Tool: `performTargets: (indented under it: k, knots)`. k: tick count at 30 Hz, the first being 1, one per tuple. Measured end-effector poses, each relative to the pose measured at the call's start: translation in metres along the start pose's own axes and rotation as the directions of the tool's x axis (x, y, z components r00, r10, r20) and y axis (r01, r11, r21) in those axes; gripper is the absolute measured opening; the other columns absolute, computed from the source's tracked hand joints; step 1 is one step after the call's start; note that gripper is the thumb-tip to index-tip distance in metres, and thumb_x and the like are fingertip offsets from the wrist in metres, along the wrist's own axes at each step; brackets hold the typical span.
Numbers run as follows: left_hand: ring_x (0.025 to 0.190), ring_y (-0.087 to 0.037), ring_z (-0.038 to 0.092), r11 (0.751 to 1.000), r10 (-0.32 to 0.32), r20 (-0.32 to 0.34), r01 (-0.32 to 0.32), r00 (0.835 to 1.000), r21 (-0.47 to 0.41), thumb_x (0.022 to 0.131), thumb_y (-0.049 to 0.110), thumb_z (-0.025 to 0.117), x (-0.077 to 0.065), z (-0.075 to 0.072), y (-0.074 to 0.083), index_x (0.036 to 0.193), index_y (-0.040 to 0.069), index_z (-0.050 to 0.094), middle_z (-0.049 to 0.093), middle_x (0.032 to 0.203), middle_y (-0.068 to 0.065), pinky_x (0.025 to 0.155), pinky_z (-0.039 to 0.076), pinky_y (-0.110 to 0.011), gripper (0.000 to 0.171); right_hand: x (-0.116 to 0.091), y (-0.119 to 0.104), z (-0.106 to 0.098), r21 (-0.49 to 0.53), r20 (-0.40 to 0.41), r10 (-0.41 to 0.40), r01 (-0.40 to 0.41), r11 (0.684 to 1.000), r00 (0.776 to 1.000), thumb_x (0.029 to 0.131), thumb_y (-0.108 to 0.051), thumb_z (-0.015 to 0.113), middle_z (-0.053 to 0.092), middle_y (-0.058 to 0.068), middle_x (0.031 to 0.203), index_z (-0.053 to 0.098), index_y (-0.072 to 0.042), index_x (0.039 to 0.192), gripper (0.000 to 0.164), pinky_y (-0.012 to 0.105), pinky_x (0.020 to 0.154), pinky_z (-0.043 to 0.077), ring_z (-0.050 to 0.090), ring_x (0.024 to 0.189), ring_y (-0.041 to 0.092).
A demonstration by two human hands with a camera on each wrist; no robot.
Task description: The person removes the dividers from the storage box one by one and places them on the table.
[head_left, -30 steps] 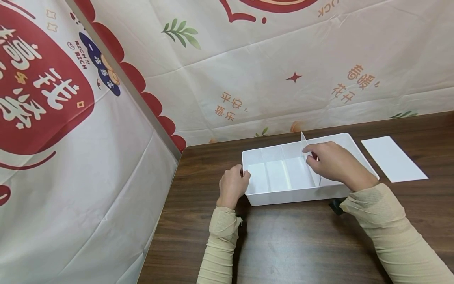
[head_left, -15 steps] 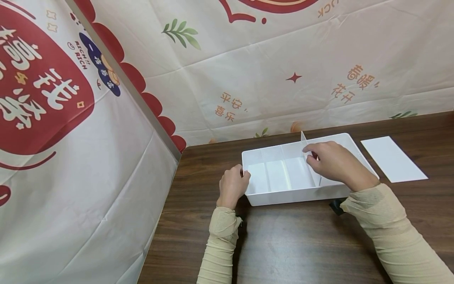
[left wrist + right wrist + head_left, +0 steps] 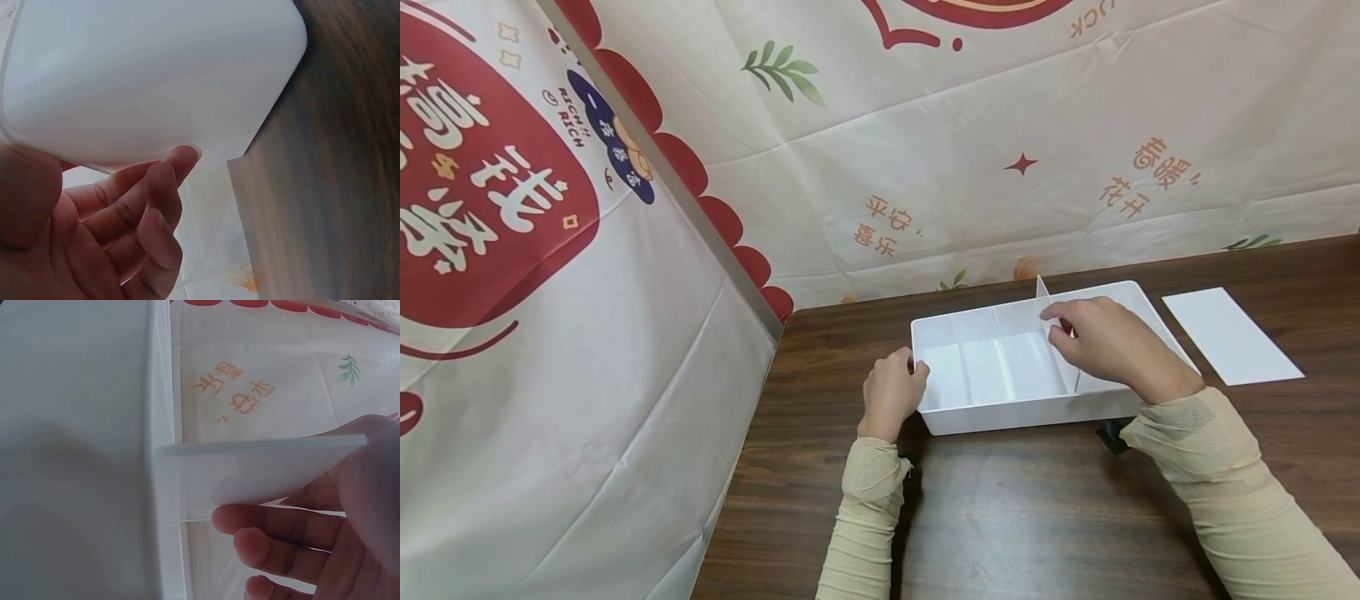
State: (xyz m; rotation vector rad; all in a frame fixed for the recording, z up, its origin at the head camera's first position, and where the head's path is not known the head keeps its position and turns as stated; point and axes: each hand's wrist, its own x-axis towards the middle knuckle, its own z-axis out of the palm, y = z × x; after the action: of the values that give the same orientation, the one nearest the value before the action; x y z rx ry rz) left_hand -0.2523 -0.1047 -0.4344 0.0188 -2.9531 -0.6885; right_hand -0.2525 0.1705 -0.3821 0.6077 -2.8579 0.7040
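A shallow white storage box [image 3: 1000,415] with compartments lies on the dark wooden table. My left hand [image 3: 892,393] grips its left end, thumb at the rim and fingers against the outer wall, as the left wrist view shows. Over the box, my right hand [image 3: 1108,346] pinches a thin white divider [image 3: 250,472] between thumb and fingers. The divider stands tilted across the box, its far corner sticking up above the back rim while its near end sits low by the front wall. Part of the box's right side is hidden under the right hand.
A flat white panel [image 3: 1232,337] lies on the table [image 3: 1000,508] to the right of the box. Printed white cloth [image 3: 962,167] hangs behind the table, and another sheet [image 3: 587,417] hangs along its left edge.
The divider's far corner has risen very slightly above the box with the right hand. The left hand and the box have stayed in place.
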Motion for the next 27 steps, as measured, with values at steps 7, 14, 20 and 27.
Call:
performTargets:
  k: [7, 14, 20, 27]
  knots:
    - [0.056, -0.015, 0.049, 1.000, 0.001, 0.001, -0.001, 1.000, -0.005, 0.095, 0.026, 0.057, -0.0002, -0.0003, 0.0003, 0.073, 0.013, 0.056, 0.052, 0.061, 0.000, 0.052, 0.035, -0.031, 0.026, 0.0002, 0.0006, -0.0002, 0.004, 0.002, -0.004, 0.004, 1.000, 1.000, 0.089, -0.005, 0.055, 0.066, 0.009, 0.078, 0.068, 0.007, 0.114, 0.030, 0.032, 0.056, 0.042, 0.050, 0.061, 0.017]
    - [0.056, -0.015, 0.049, 1.000, -0.002, -0.001, 0.002, 1.000, -0.011, 0.095, 0.025, 0.058, 0.0004, 0.0003, 0.0000, 0.074, 0.013, 0.056, 0.053, 0.061, 0.000, 0.052, 0.035, -0.031, 0.025, 0.0003, 0.0017, -0.0014, 0.009, -0.008, -0.002, 0.002, 1.000, 1.000, 0.090, -0.006, 0.056, 0.065, 0.008, 0.076, 0.068, 0.007, 0.114, 0.030, 0.032, 0.055, 0.041, 0.050, 0.060, 0.017]
    - [0.057, -0.015, 0.050, 1.000, -0.008, 0.000, 0.008, 1.000, -0.009, 0.095, 0.026, 0.058, 0.0011, 0.0004, 0.0008, 0.075, 0.013, 0.057, 0.054, 0.062, 0.000, 0.052, 0.035, -0.031, 0.025, 0.0001, 0.0026, -0.0027, 0.003, -0.020, -0.013, 0.014, 1.000, 1.000, 0.089, -0.006, 0.055, 0.064, 0.007, 0.075, 0.068, 0.006, 0.113, 0.030, 0.032, 0.056, 0.041, 0.050, 0.061, 0.017]
    - [0.057, -0.015, 0.050, 1.000, -0.017, 0.005, 0.017, 1.000, -0.011, 0.096, 0.025, 0.057, 0.0009, 0.0002, 0.0007, 0.075, 0.012, 0.057, 0.054, 0.062, 0.000, 0.053, 0.035, -0.031, 0.025, -0.0001, 0.0035, -0.0045, 0.006, -0.016, -0.016, 0.016, 1.000, 1.000, 0.090, -0.006, 0.055, 0.064, 0.007, 0.075, 0.068, 0.006, 0.113, 0.030, 0.032, 0.056, 0.041, 0.050, 0.062, 0.017]
